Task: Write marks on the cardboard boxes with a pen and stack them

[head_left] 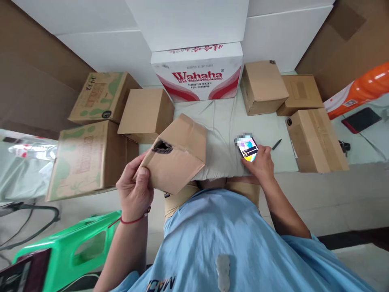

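Observation:
My left hand (135,184) grips the corner of a small brown cardboard box (178,166), thumb on the near face. The box is held tilted over the table's front edge, and a dark scribbled mark or hole shows on it. On the right, my right hand (261,163) has its fingers around the lower edge of a smartphone (248,152) with a lit screen. The phone is on or just above the pale tablecloth (219,129); which of the two I cannot tell. Beside that hand lies a dark pen (276,144).
A white Wahaha carton (199,77) stands at the back. Several brown boxes line both sides, among them a green-printed box (80,156) and a taped box (319,140). An orange bottle (361,89) and a dark phone (361,120) are far right; a green stool (69,243) is lower left.

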`<control>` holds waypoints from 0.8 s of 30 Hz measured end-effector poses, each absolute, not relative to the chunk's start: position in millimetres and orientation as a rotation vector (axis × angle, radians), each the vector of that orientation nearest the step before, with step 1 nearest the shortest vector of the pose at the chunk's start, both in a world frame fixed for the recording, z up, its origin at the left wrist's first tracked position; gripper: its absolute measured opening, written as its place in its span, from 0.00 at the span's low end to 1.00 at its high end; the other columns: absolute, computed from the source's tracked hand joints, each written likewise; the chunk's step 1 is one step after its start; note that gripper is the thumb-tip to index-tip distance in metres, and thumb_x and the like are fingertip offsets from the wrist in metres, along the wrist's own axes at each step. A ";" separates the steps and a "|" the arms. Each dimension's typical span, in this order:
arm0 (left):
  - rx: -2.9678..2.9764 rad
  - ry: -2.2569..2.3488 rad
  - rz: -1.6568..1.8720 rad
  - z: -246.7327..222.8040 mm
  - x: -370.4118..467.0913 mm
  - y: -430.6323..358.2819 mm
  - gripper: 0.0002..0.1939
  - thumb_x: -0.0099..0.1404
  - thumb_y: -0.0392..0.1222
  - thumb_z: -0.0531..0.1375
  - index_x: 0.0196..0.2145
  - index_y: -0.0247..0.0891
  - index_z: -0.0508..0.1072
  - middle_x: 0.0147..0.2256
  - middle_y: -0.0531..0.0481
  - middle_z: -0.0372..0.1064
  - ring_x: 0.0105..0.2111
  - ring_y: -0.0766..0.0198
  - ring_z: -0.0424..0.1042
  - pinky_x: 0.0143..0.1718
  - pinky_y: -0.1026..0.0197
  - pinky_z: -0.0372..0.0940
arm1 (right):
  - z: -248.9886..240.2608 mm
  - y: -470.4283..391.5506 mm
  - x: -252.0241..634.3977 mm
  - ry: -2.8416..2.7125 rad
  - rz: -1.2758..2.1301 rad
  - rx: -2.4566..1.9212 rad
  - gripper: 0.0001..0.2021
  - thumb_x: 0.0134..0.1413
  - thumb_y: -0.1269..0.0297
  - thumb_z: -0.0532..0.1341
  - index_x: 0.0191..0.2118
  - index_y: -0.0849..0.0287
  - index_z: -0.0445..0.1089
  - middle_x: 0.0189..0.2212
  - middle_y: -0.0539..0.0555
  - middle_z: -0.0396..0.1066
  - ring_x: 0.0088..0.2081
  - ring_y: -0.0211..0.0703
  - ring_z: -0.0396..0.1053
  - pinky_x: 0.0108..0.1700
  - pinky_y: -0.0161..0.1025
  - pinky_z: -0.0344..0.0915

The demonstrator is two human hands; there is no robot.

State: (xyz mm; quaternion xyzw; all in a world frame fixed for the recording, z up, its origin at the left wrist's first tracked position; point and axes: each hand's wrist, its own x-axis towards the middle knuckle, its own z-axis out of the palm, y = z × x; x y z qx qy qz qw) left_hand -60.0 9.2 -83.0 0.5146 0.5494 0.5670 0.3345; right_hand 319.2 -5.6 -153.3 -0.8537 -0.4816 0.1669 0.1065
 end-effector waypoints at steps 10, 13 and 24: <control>0.791 1.396 1.323 -119.9 -68.8 -63.0 0.22 0.56 0.52 0.81 0.44 0.43 0.82 0.40 0.51 0.79 0.39 0.63 0.77 0.43 0.62 0.78 | -135.5 -13.3 261.8 -1.862 0.703 -1.411 0.32 0.74 0.51 0.61 0.76 0.52 0.59 0.71 0.66 0.63 0.73 0.61 0.62 0.74 0.64 0.63; 0.677 1.331 1.216 -119.5 -66.0 -74.2 0.26 0.57 0.56 0.79 0.49 0.44 0.82 0.45 0.48 0.80 0.43 0.59 0.79 0.47 0.55 0.81 | -131.4 -12.9 232.9 -1.999 0.769 -1.073 0.31 0.76 0.58 0.58 0.79 0.49 0.55 0.77 0.64 0.58 0.77 0.57 0.57 0.76 0.62 0.61; 1.280 1.976 0.848 -76.3 -105.3 -60.5 0.66 0.54 0.79 0.71 0.79 0.45 0.54 0.68 0.34 0.67 0.61 0.36 0.72 0.62 0.36 0.70 | -135.7 -34.8 174.8 -2.350 0.869 -0.852 0.31 0.76 0.64 0.57 0.79 0.59 0.56 0.80 0.66 0.52 0.82 0.58 0.48 0.78 0.68 0.57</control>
